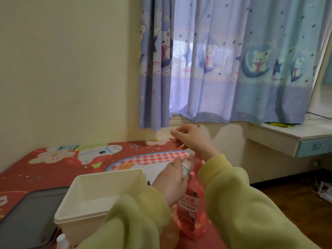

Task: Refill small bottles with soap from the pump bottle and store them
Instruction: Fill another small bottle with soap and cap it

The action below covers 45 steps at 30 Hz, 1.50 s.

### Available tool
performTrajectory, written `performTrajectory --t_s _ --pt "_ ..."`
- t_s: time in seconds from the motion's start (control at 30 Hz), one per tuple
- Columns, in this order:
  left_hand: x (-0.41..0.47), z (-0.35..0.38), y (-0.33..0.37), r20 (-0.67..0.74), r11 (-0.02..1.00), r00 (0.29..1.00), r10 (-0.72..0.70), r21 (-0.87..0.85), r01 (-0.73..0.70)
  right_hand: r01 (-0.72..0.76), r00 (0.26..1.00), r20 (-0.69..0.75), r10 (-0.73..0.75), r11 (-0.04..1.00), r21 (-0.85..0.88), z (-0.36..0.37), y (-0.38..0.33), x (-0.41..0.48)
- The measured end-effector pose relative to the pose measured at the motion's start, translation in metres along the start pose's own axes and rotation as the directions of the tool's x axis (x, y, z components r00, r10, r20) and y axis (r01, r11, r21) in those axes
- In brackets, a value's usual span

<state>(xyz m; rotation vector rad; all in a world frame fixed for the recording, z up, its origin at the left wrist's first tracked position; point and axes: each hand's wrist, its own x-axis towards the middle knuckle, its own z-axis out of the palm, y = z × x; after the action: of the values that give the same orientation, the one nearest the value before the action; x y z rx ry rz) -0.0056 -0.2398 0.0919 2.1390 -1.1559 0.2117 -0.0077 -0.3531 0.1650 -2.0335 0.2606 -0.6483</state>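
A table covered in a red cartoon-print cloth (45,169) with flowers, a white animal figure and a red-and-white checked patch fills the lower left, set against a cream wall.

At the far left edge of the table lies a flat dark grey plastic lid (27,218) with rounded corners. Just in front of its near corner, at the bottom of the frame, stands a small clear bottle with a white cap (62,240), only its top showing.

Beside the lid on its right sits an open, cream-white rectangular plastic storage box (86,211); its inside looks bare.

Right of the box, the left hand (172,184), coming out of a pale yellow-green fleece sleeve (136,218), is raised above the table. Its fingers are curled round a small white bottle with a printed label (186,169), gripping it near the top of the pump bottle. The image is blurred here, so whether the small bottle touches the pump cannot be told.

Directly behind and below that hand stands the tall translucent pink pump bottle of soap (188,212), upright on the cloth, with a red label and white lettering.

Above it, the right hand (190,139) is lifted clear of both bottles. Its thumb and forefinger are pinched together, the other fingers loosely bent; what they pinch is too blurred to tell.

Behind hang lilac and blue curtains printed with bears (224,60), and at the far right a white desk with a blue drawer (312,146) stands against the wall.
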Motion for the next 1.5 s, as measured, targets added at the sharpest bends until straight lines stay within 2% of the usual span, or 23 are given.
performTrajectory --t_s 0.23,0.47,0.7,0.97,1.17,1.37,1.5 --pt "0.003 -0.003 0.003 -0.019 1.0 1.0 0.018 -0.006 -0.018 0.015 1.0 -0.024 -0.014 0.999 0.041 -0.004 -0.002 0.004" --pt "-0.001 0.003 0.0 0.022 1.0 1.0 0.003 -0.005 -0.003 0.05 0.999 -0.004 -0.05 0.999 0.013 -0.001 0.009 0.001" --pt "0.002 -0.006 0.006 0.053 0.999 0.998 -0.04 0.014 0.04 0.014 0.999 0.036 -0.012 0.998 -0.063 0.001 -0.002 0.0" --pt "0.001 -0.002 0.002 -0.005 0.999 1.0 -0.007 -0.045 0.007 0.042 0.999 0.019 -0.041 0.998 -0.047 -0.002 -0.003 0.001" --pt "-0.002 0.006 0.0 -0.017 1.0 1.0 0.002 0.003 -0.002 0.048 0.999 0.008 -0.048 0.998 -0.037 0.0 0.01 0.003" --pt "0.0 -0.001 0.0 0.034 0.999 0.999 -0.021 -0.027 0.022 0.01 0.999 0.033 -0.006 0.993 -0.12 0.003 0.005 0.003" --pt "0.004 -0.009 0.004 0.012 0.997 1.0 -0.014 -0.073 0.015 0.021 0.999 0.034 -0.016 0.989 -0.147 0.001 -0.004 0.003"
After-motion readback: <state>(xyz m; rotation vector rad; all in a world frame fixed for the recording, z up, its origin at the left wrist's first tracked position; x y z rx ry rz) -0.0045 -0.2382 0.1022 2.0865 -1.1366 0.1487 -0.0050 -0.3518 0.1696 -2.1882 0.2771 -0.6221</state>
